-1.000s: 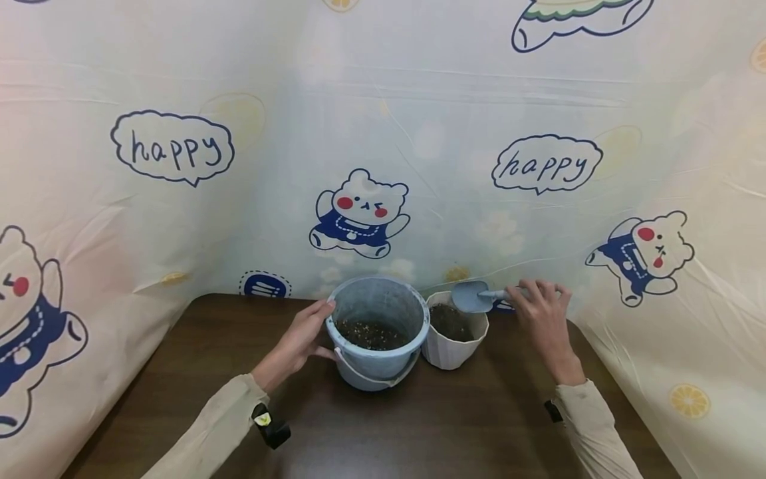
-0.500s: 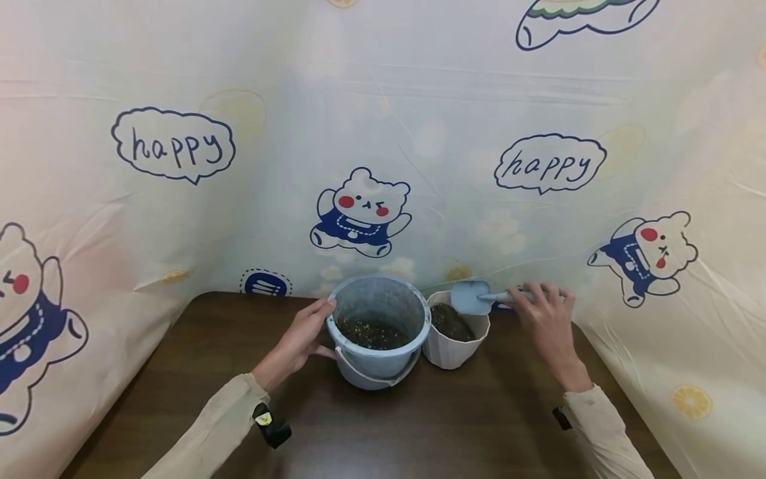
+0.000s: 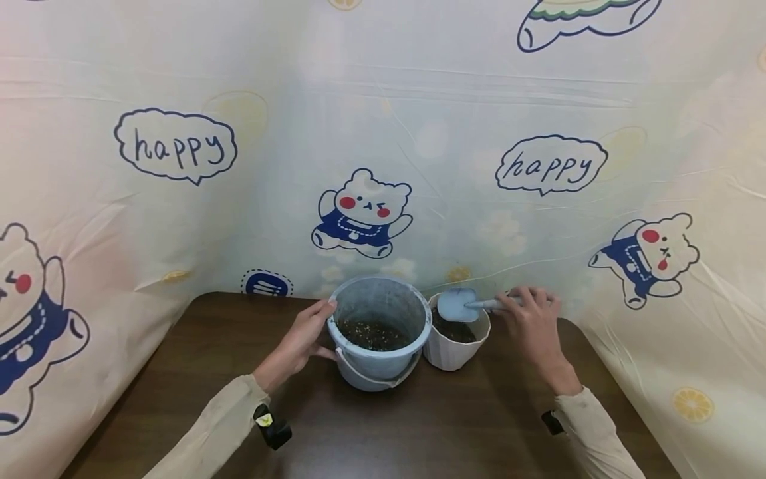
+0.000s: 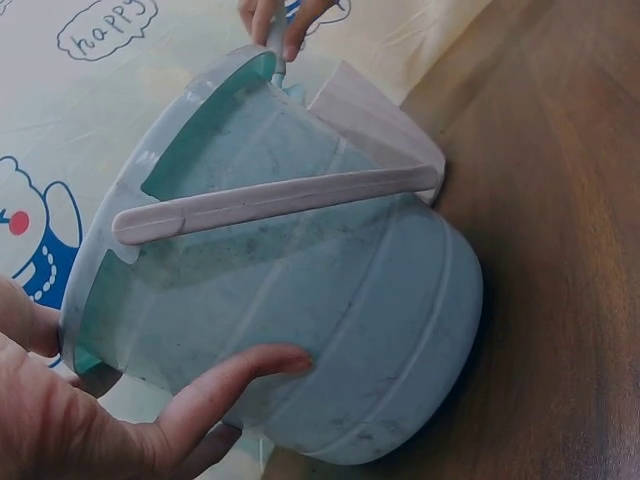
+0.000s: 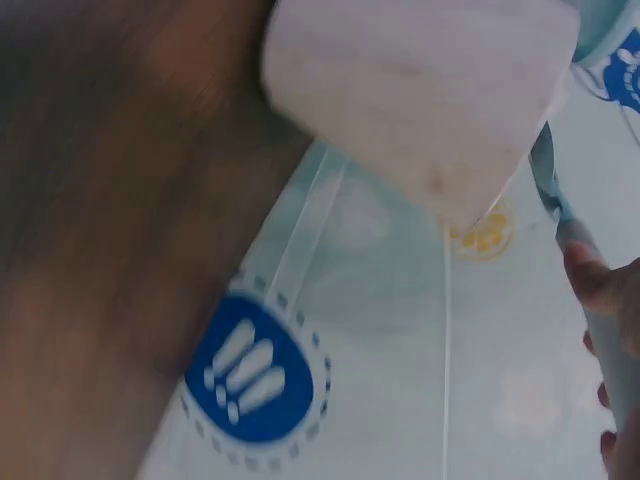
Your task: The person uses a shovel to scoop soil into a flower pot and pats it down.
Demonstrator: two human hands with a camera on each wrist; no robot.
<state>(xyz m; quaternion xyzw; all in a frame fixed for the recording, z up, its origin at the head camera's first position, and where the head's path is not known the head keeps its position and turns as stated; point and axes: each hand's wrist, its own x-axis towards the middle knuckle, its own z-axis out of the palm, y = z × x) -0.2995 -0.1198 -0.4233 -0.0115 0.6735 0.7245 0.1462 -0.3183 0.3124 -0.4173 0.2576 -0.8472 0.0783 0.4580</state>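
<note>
My left hand [image 3: 299, 342] grips the blue bucket [image 3: 377, 362] at its left side, fingers at the rim and a digit pressed along the outer wall [image 4: 350, 300]. Dark, speckled soil [image 3: 374, 334] lies in the bottom of the bucket, whose pale handle [image 4: 270, 205] hangs down in front. Right beside it stands a white faceted flower pot [image 3: 451, 354] with dark soil inside. My right hand [image 3: 532, 326] holds a small blue garden trowel [image 3: 459, 306] by its handle, the blade over the pot's opening. In the right wrist view the pot hides part of the blade.
Both containers stand near the back edge of the brown wooden table [image 3: 383, 439]. Behind and around it hangs a pale printed cloth [image 3: 443, 120] with bears and lettering. A black wrist device [image 3: 272, 427] sits at the left sleeve.
The trowel blade has shifted left and slightly down over the pot, now covering more of the soil there. My right hand has moved with it; my left hand and the bucket stay put.
</note>
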